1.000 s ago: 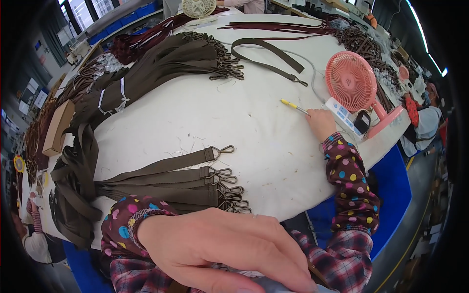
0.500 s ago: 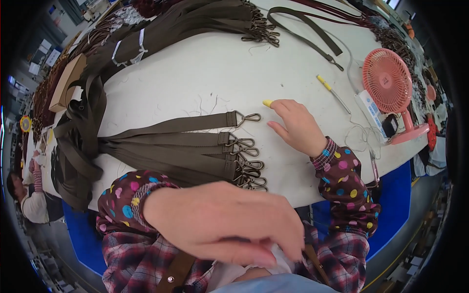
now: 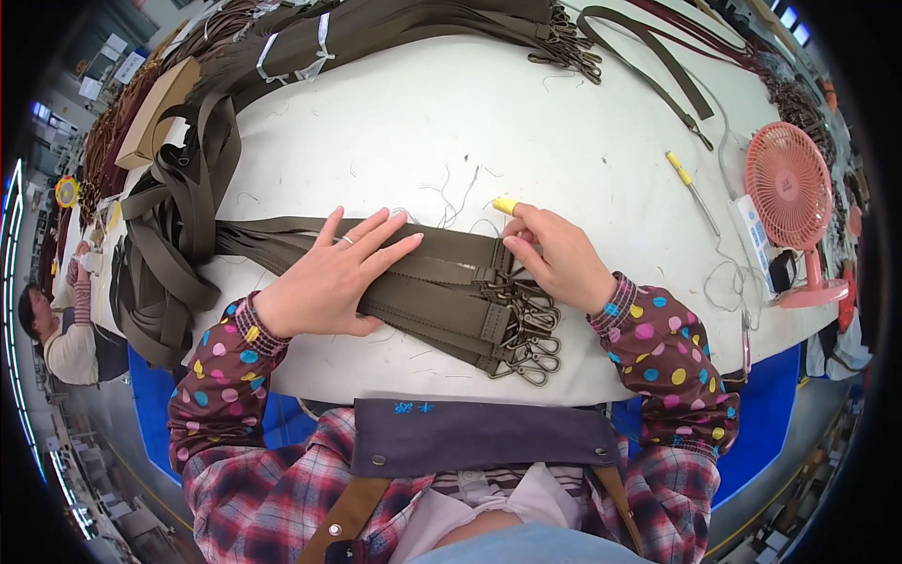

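Note:
A bundle of dark olive webbing straps (image 3: 432, 296) lies across the table in front of me, its ends fanned out. Each visible end carries a bronze-coloured snap hook (image 3: 534, 362), and the hooks cluster on the right. My left hand (image 3: 329, 282), a ring on one finger, rests palm down over the straps with its fingers spread. At the sewn end of the uppermost strap (image 3: 460, 246), my right hand (image 3: 559, 258) has its thumb and fingers closed by the hook; the exact grip is partly hidden. A yellow cover sits on a fingertip of that hand.
Looped straps (image 3: 174, 273) are heaped at the left, near a cardboard box (image 3: 160, 108). A long tied strap bundle (image 3: 404, 23) lies at the back. A single strap (image 3: 658, 56), a yellow-capped pen-like tool (image 3: 691, 193) and a pink fan (image 3: 787, 179) are on the right. Loose threads lie about.
My left hand has gone from close before me onto the straps. My right hand has reached the top strap's end. The strap ends now lie closer together, slanting down to the right.

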`<state>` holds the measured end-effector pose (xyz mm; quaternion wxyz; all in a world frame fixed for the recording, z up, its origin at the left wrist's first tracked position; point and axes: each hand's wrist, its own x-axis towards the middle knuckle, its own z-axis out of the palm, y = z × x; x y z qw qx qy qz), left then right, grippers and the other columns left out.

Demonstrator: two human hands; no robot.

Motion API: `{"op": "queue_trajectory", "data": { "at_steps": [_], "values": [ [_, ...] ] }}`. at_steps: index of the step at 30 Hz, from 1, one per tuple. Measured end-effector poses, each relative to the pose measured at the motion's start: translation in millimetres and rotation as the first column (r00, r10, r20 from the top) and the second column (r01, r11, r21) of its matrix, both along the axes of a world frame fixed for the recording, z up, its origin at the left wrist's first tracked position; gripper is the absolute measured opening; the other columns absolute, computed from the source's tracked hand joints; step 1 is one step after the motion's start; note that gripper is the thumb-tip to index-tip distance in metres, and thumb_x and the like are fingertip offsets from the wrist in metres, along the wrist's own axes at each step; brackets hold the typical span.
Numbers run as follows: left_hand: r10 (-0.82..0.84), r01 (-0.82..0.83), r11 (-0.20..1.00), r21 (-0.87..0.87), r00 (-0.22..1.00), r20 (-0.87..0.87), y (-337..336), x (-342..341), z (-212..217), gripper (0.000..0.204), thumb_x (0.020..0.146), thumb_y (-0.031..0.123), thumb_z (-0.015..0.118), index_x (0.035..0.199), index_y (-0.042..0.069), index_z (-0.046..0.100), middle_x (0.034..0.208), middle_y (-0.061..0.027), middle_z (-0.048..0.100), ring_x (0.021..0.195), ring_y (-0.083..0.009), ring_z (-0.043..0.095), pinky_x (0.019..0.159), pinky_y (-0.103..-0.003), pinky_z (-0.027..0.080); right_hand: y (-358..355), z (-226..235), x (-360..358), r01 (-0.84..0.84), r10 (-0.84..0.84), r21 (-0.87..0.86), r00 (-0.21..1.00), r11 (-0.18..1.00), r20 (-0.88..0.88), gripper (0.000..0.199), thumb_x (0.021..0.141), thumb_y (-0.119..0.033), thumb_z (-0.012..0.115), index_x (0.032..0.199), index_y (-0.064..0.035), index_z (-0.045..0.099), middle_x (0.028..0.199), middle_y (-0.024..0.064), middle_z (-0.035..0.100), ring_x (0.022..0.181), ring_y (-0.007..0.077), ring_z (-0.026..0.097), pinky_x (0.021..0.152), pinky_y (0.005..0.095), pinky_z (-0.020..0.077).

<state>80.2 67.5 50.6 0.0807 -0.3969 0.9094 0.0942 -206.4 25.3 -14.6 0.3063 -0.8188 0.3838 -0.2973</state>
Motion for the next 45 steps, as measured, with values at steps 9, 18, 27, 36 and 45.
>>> {"op": "queue_trajectory", "data": {
  "at_steps": [9, 18, 27, 36, 45],
  "values": [
    [-0.119, 0.106, 0.989, -0.104, 0.984, -0.136, -25.0, -15.1, -19.0, 0.065, 0.063, 0.009, 0.071, 0.124, 0.011, 0.048, 0.105, -0.0079, 0.059, 0.094, -0.0260, 0.060, 0.078, -0.036, 0.048, 1.3, -7.1, -3.4, -0.119, 0.108, 0.170, 0.992, 0.978, 0.069, 0.033, 0.092, -0.021, 0.052, 0.118, -0.0011, 0.046, 0.078, 0.0132, 0.065, 0.069, 0.0317, 0.061, 0.061, 0.0382, 0.0468],
    [-0.026, 0.057, 0.987, 0.153, 0.980, -0.200, -25.0, -20.3, 8.1, 0.069, 0.067, 0.015, 0.072, 0.129, 0.009, 0.042, 0.097, -0.0134, 0.057, 0.087, -0.0322, 0.059, 0.078, -0.039, 0.048, -11.0, -6.6, -23.9, 0.056, -0.089, 0.171, 0.978, 0.984, 0.189, 0.031, 0.092, -0.019, 0.051, 0.115, 0.0000, 0.044, 0.080, 0.0088, 0.068, 0.070, 0.0250, 0.065, 0.063, 0.0323, 0.0483],
    [-0.094, 0.087, 0.993, -0.074, 0.991, -0.092, 1.8, -22.0, -11.0, 0.064, 0.064, 0.013, 0.071, 0.123, 0.008, 0.046, 0.093, -0.0115, 0.057, 0.084, -0.0292, 0.058, 0.077, -0.039, 0.047, -29.0, -16.6, -33.6, 0.182, -0.215, 0.169, 0.955, 0.969, 0.203, 0.027, 0.091, -0.016, 0.052, 0.112, 0.0004, 0.047, 0.078, 0.0093, 0.068, 0.070, 0.0240, 0.065, 0.063, 0.0325, 0.0489],
    [0.030, -0.269, 0.910, -0.316, 0.802, -0.597, -18.8, -2.0, 39.2, 0.049, 0.067, -0.001, 0.070, 0.111, 0.003, 0.050, 0.091, -0.0112, 0.063, 0.080, -0.0266, 0.065, 0.070, -0.033, 0.051, -34.5, -12.0, -46.4, 0.297, -0.338, 0.196, 0.915, 0.934, 0.222, 0.027, 0.090, -0.016, 0.051, 0.111, 0.0019, 0.049, 0.077, 0.0076, 0.067, 0.062, 0.0181, 0.063, 0.059, 0.0289, 0.0482],
    [0.160, -0.298, 0.899, -0.321, 0.906, -0.391, -31.0, 6.7, 51.1, 0.060, 0.065, -0.005, 0.063, 0.123, 0.005, 0.050, 0.103, -0.0159, 0.063, 0.091, -0.0324, 0.063, 0.076, -0.035, 0.051, -39.4, -18.6, -49.5, 0.284, -0.323, 0.186, 0.918, 0.941, 0.229, 0.027, 0.091, -0.015, 0.052, 0.111, 0.0022, 0.050, 0.075, 0.0065, 0.066, 0.058, 0.0147, 0.062, 0.056, 0.0264, 0.0480]
  ]
}}
